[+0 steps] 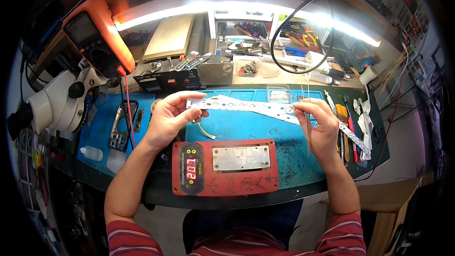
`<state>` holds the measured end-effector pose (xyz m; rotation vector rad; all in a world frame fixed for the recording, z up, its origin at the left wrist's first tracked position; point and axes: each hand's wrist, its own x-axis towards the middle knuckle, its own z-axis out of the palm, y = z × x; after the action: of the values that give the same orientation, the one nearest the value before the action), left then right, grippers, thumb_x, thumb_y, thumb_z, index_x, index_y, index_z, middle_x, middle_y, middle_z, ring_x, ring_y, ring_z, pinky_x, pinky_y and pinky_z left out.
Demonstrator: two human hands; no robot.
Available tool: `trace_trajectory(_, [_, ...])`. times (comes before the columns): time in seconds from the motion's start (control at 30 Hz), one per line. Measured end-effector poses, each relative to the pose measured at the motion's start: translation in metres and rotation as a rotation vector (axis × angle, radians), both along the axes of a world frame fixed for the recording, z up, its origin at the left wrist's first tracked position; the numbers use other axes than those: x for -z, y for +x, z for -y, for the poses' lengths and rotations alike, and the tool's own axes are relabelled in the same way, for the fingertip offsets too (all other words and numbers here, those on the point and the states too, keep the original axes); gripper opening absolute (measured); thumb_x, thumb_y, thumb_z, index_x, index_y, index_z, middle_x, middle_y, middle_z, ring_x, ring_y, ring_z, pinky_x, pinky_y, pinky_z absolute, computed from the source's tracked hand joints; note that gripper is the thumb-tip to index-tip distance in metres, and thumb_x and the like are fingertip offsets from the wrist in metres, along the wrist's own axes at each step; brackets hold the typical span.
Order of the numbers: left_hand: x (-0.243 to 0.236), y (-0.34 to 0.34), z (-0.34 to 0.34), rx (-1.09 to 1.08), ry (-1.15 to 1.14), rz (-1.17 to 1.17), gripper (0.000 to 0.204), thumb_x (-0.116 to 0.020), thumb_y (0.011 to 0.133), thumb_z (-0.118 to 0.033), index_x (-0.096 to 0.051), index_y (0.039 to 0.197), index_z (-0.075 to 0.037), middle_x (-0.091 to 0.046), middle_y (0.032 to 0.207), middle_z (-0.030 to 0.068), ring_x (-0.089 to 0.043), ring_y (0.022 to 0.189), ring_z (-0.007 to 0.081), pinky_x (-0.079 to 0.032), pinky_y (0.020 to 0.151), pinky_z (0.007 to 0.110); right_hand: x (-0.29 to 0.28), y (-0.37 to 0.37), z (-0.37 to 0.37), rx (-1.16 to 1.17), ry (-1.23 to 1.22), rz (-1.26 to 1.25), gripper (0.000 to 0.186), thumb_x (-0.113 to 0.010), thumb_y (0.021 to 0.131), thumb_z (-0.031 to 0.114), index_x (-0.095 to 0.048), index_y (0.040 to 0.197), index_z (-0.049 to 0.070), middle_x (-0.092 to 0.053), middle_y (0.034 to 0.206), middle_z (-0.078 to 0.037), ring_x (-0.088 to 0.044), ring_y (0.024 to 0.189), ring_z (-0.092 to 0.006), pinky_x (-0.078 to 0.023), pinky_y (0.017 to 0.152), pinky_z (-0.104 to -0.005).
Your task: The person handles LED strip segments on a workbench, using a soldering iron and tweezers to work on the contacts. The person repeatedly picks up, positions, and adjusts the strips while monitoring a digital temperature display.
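Note:
A white LED strip (242,106) with a row of round clear lenses stretches between my two hands above the blue mat. Its left end is pinched between the thumb and fingers of my left hand (170,116). My right hand (320,121) grips the strip farther right, and thin metal tweezers (308,137) stand upright in the same fingers. More white strip (355,140) slants down to the right past that hand; I cannot tell whether it is the same piece. A thin yellow wire (204,132) with a small white plug hangs below the left end.
Nearest me is a red heating plate (225,192) with a lit red display and a metal top. An opened phone frame (121,125) and a small bottle (91,152) lie left, below an orange multimeter (97,38). A microscope (57,99) stands far left. Brushes and pens (350,121) lie right.

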<state>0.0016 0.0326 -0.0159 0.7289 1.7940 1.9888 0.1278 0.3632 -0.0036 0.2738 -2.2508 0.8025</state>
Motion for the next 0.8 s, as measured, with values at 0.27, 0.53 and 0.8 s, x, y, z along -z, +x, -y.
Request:
trace_trajectory(0.27, [0.001, 0.004, 0.0, -0.008, -0.019, 0.003, 0.032, -0.064, 0.103, -0.02, -0.057, 0.127, 0.0, -0.071, 0.099, 0.01, -0.068, 0.09, 0.0152, -0.054, 0.083, 0.03, 0.0, 0.003, 0.001, -0.103, 0.014, -0.027, 0.021, -0.079, 0.082, -0.001, -0.076, 0.101, 0.007, -0.071, 0.094, -0.009, -0.069, 0.086, -0.024, -0.055, 0.072, -0.0337])
trace_trajectory(0.53, [0.003, 0.001, 0.002, -0.022, 0.034, 0.023, 0.027, -0.056, 0.107, -0.024, -0.056, 0.125, -0.002, -0.066, 0.085, 0.0044, -0.064, 0.079, 0.0125, -0.053, 0.076, 0.026, -0.006, 0.007, 0.004, -0.201, 0.053, -0.023, 0.027, -0.081, 0.077, -0.003, -0.076, 0.101, 0.008, -0.068, 0.089, -0.007, -0.066, 0.082, -0.024, -0.054, 0.072, -0.0343])
trace_trajectory(0.8, [0.004, 0.0, 0.004, 0.035, 0.05, 0.119, 0.025, -0.053, 0.109, -0.029, -0.059, 0.116, -0.005, -0.057, 0.077, 0.0003, -0.054, 0.068, 0.0068, -0.043, 0.062, 0.021, -0.013, 0.011, 0.004, -0.343, 0.118, -0.032, 0.036, -0.076, 0.069, -0.007, -0.076, 0.101, 0.01, -0.064, 0.081, -0.005, -0.062, 0.072, -0.0219, -0.048, 0.066, -0.0327])
